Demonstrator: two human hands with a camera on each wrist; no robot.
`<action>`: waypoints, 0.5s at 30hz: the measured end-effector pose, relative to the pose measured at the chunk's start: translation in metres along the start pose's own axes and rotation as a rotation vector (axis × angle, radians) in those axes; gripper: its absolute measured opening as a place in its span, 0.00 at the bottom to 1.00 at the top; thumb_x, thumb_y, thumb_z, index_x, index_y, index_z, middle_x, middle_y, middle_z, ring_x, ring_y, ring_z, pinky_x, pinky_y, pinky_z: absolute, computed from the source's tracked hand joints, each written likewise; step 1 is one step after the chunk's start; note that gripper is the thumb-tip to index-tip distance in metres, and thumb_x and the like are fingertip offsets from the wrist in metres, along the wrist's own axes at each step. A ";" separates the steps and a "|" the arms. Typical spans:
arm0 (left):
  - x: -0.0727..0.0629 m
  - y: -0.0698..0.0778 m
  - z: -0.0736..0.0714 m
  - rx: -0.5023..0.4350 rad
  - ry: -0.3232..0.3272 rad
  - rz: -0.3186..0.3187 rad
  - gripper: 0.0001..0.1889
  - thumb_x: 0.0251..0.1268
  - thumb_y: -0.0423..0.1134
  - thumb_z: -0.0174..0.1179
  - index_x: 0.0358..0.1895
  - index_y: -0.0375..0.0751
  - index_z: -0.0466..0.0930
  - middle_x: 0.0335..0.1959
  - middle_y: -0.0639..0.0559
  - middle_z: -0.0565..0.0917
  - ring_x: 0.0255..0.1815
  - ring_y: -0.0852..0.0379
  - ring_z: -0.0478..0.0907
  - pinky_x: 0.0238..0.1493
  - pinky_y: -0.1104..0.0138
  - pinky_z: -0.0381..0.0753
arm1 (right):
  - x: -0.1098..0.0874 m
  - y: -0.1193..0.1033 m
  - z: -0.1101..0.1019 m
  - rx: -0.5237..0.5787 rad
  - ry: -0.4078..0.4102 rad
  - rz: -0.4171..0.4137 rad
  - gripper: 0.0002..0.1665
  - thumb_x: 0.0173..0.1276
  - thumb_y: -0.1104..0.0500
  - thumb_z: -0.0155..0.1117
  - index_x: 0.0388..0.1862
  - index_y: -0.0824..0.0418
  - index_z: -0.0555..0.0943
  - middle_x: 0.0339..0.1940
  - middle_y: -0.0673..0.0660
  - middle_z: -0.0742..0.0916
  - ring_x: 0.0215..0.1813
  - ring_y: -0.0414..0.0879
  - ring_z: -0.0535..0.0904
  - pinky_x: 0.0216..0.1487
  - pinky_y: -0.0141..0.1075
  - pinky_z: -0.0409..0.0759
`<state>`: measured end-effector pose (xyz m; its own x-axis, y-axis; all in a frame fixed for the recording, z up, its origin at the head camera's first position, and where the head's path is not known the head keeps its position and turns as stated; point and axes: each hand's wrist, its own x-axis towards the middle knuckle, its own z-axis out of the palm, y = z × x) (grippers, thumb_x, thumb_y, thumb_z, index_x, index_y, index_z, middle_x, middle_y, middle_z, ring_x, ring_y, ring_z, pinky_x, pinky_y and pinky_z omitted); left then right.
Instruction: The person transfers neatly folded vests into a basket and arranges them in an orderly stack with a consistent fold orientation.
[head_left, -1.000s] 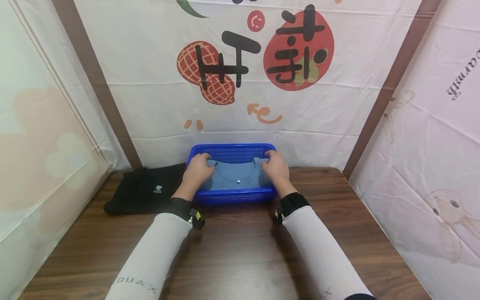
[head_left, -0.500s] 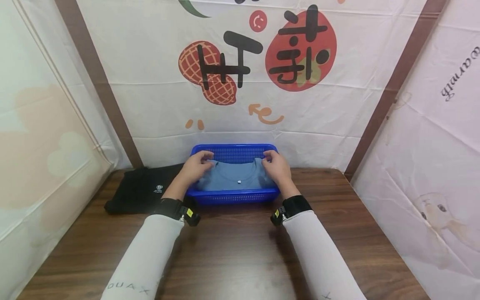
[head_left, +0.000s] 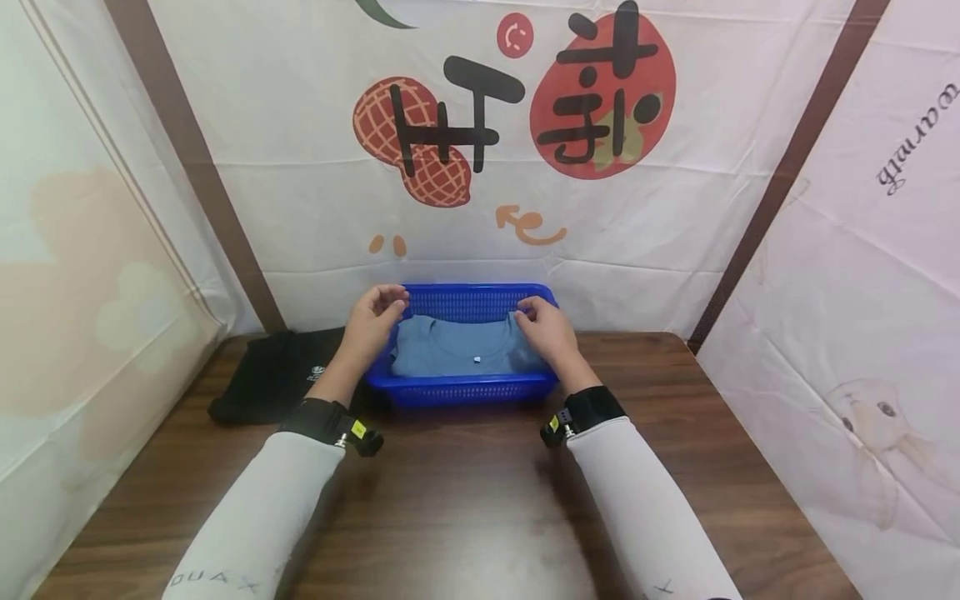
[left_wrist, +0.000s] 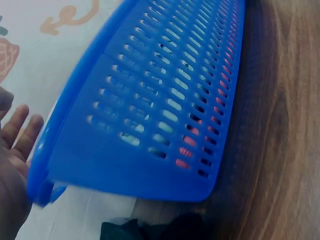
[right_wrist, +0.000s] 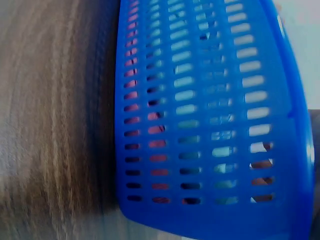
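A blue shirt [head_left: 472, 346] with a round neckline and a small white tag lies folded in a blue plastic basket [head_left: 465, 392]. My left hand [head_left: 367, 329] is over the basket's left end, its fingers loosely bent and holding nothing, apart from the shirt. In the left wrist view, that hand [left_wrist: 15, 165] shows partly behind the basket rim. My right hand [head_left: 551, 333] pinches the shirt at its right shoulder, by the neckline. The basket wall [right_wrist: 200, 120] hides the right fingers in the right wrist view. Pink and pale cloth shows through the slots.
A black folded cloth [head_left: 277, 379] with a small white print lies left of the basket on the wooden table [head_left: 465, 500]. Directly behind the basket hangs a white printed curtain [head_left: 300, 208], and further curtains flank both sides.
My left hand has let go of the shirt's left shoulder and moved up and left. The right hand has shifted slightly left, staying at the shirt. The basket stays in place.
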<state>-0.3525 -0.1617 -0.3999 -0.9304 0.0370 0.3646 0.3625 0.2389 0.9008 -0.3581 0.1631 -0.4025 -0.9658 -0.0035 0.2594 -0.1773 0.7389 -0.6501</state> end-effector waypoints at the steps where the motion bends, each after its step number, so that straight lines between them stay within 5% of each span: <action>1: -0.003 0.001 -0.004 0.048 0.000 0.003 0.17 0.80 0.41 0.54 0.63 0.38 0.75 0.62 0.39 0.80 0.64 0.48 0.78 0.67 0.54 0.76 | -0.003 -0.004 0.001 -0.007 0.000 -0.018 0.20 0.77 0.45 0.58 0.62 0.51 0.81 0.49 0.52 0.87 0.49 0.49 0.82 0.50 0.49 0.80; 5: -0.016 0.001 -0.026 0.253 0.010 0.006 0.17 0.80 0.43 0.54 0.63 0.41 0.76 0.63 0.43 0.81 0.66 0.45 0.76 0.67 0.47 0.74 | -0.016 -0.028 0.007 -0.036 -0.022 -0.120 0.21 0.78 0.46 0.58 0.64 0.51 0.80 0.49 0.51 0.87 0.49 0.47 0.82 0.51 0.46 0.81; 10: -0.034 -0.002 -0.055 0.380 0.037 -0.002 0.18 0.78 0.40 0.54 0.64 0.38 0.76 0.64 0.39 0.80 0.67 0.41 0.75 0.66 0.45 0.74 | -0.038 -0.065 0.016 -0.025 -0.052 -0.259 0.21 0.79 0.46 0.58 0.65 0.51 0.80 0.52 0.50 0.86 0.52 0.44 0.82 0.54 0.44 0.82; 15: -0.057 -0.011 -0.080 0.548 0.047 0.019 0.20 0.76 0.38 0.54 0.66 0.34 0.73 0.64 0.35 0.78 0.68 0.37 0.73 0.67 0.43 0.71 | -0.068 -0.095 0.037 -0.059 0.037 -0.538 0.17 0.77 0.52 0.61 0.60 0.55 0.83 0.51 0.51 0.86 0.55 0.45 0.81 0.58 0.41 0.80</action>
<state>-0.2997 -0.2441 -0.4117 -0.9159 0.0056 0.4013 0.2865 0.7095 0.6439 -0.2825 0.0681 -0.3843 -0.7336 -0.3689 0.5707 -0.6332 0.6759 -0.3771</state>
